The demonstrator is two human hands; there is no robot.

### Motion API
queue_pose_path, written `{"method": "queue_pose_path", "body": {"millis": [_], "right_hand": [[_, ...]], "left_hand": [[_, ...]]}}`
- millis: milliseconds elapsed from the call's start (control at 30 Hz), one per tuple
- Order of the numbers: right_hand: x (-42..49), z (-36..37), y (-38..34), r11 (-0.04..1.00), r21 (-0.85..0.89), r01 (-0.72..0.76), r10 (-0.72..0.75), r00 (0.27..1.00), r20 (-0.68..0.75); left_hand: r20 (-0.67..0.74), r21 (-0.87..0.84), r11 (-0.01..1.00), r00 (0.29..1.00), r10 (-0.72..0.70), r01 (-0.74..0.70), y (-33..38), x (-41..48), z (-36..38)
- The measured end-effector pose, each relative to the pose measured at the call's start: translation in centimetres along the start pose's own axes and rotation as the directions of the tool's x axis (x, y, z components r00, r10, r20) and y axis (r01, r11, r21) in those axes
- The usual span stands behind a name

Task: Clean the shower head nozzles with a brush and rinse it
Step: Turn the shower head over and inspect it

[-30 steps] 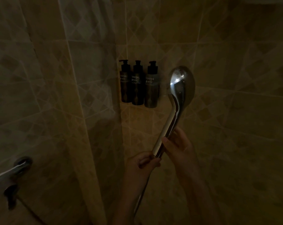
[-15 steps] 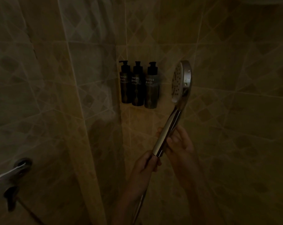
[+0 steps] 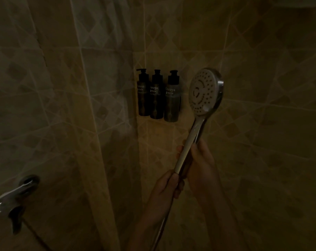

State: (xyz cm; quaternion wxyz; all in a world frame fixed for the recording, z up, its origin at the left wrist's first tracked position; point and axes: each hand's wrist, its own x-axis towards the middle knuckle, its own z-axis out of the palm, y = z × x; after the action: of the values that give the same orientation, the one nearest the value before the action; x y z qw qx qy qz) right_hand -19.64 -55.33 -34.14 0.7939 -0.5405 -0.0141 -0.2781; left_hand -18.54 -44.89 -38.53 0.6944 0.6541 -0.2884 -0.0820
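- Chrome shower head (image 3: 204, 93) is held up, its white nozzle face turned toward the camera, above both hands.
- Left hand (image 3: 167, 187) has its fingers closed around the bottom of the handle.
- Right hand (image 3: 201, 165) grips the handle just above it.
- Three dark bottles (image 3: 158, 95) stand left of the shower head, at the tiled wall (image 3: 262, 124).

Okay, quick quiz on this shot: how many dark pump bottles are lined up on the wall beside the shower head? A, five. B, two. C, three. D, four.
C: three pump bottles hang side by side in the tiled corner, just left of the shower head, whose handle the left hand and right hand both grip.
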Motion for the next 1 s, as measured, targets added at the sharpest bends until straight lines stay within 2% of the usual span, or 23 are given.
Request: {"method": "queue_pose_path", "body": {"millis": [167, 300, 433, 500, 667, 767, 900, 1000], "right_hand": [[0.4, 0.1, -0.5, 1.000, 0.010, -0.010, 0.009, 0.999, 0.043], [0.1, 0.2, -0.7, 1.000, 0.030, 0.011, -0.012, 0.999, 0.036], [0.3, 0.0, -1.2, 0.995, 0.088, -0.053, 0.047, 0.996, 0.070], [0.4, -0.2, -1.3, 0.997, 0.044, -0.060, 0.055, 0.994, 0.093], [0.1, -0.1, -0.7, 0.977, -0.201, 0.067, -0.058, 0.997, 0.050], [-0.2, 0.0, -0.5, 0.977, -0.190, 0.099, -0.101, 0.995, -0.001], [-0.3, 0.0, -0.5, 0.978, -0.190, 0.089, -0.094, 0.995, -0.018], [-0.2, 0.2, -0.6, 0.991, -0.125, 0.056, -0.064, 0.996, -0.060]], "left_hand": [[0.014, -0.119, 0.988, 0.995, -0.096, 0.097, 0.5, 0.4, 0.1], [-0.011, 0.039, 0.997, 0.998, -0.064, 0.064, -0.1, 0.5, 0.3], [-0.050, 0.115, 0.993, 0.998, -0.025, 0.030, 0.0, 0.7, 0.5], [-0.081, 0.150, 0.989, 0.997, 0.002, 0.011, -0.2, 0.9, 0.3], [-0.097, 0.137, 0.990, 0.995, -0.008, 0.022, -0.2, 0.9, 0.4], [-0.095, 0.114, 0.993, 0.995, -0.018, 0.029, -0.7, 1.0, 0.0], [-0.172, 0.079, 0.997, 0.985, -0.006, 0.020, -0.8, 1.2, -1.0], [-0.204, 0.072, 0.997, 0.979, 0.000, 0.015, -0.6, 1.2, -0.9]]}}
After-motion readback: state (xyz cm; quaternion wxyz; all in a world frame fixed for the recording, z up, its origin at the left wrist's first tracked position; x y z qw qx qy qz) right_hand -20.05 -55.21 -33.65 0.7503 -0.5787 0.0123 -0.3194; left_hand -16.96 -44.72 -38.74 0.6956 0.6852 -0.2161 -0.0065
